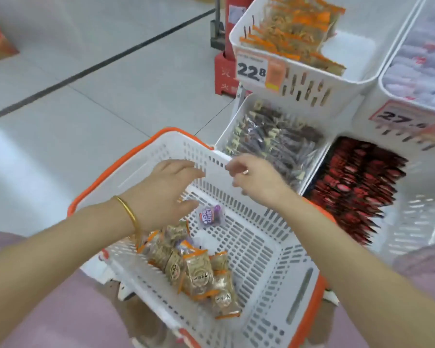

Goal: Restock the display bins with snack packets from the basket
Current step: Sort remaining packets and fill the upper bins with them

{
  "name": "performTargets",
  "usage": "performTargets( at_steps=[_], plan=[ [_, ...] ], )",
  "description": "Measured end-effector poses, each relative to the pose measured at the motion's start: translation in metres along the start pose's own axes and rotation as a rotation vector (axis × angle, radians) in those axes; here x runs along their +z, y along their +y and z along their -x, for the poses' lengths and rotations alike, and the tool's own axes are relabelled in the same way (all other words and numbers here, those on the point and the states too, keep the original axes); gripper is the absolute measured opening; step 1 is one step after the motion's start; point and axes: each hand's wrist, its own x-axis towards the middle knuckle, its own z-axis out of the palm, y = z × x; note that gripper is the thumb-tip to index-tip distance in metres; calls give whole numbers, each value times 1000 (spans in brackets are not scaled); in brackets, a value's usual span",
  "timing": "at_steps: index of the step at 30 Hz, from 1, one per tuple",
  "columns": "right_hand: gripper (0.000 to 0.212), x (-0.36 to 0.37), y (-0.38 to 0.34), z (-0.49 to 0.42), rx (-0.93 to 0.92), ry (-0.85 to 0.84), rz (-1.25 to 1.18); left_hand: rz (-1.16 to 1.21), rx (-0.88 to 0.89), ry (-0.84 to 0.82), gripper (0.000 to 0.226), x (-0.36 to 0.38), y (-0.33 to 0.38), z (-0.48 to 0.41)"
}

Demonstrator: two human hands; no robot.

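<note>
A white plastic basket (261, 249) with orange handles sits tilted in front of me. Several gold-and-orange snack packets (199, 270) lie in its near left corner, and one small purple packet (209, 216) lies alone on its floor. My left hand (161, 194) hovers over the basket with relaxed fingers, holding nothing, just left of the purple packet. My right hand (256, 177) is above the basket's far rim, fingers loosely bent and empty as far as I can see. Beyond it stands a white bin of dark purple packets (274, 144).
Stacked white display bins stand to the right: orange packets (299, 31) above a "22" price tag (251, 70), red packets (354, 187) at lower right, and pale packets (422, 59) at far right. Tiled floor (86, 96) spreads to the left.
</note>
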Motion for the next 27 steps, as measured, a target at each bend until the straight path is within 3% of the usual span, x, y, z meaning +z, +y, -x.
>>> performTargets(
  at_steps=[4, 8, 11, 15, 20, 25, 27],
  plan=[
    [29, 87, 61, 13, 240, -324, -47, -70, -11, -81, 74, 20, -10, 29],
    [67, 148, 99, 39, 474, -501, -63, -203, -8, -173, 58, 36, -19, 43],
    [82, 181, 111, 59, 611, -439, -46, -278, 21, -202, 56, 36, -25, 44],
    [93, 197, 113, 75, 664, -343, 21, -332, 28, -246, 57, 35, -27, 38],
    [79, 203, 109, 66, 695, -216, -241, -332, 13, -287, 55, 33, -22, 33],
    [77, 217, 115, 66, 698, -270, -221, -312, -22, -335, 56, 35, -20, 32],
    [60, 218, 113, 69, 664, -261, -235, -301, -34, -338, 56, 36, -19, 32]
  ],
)
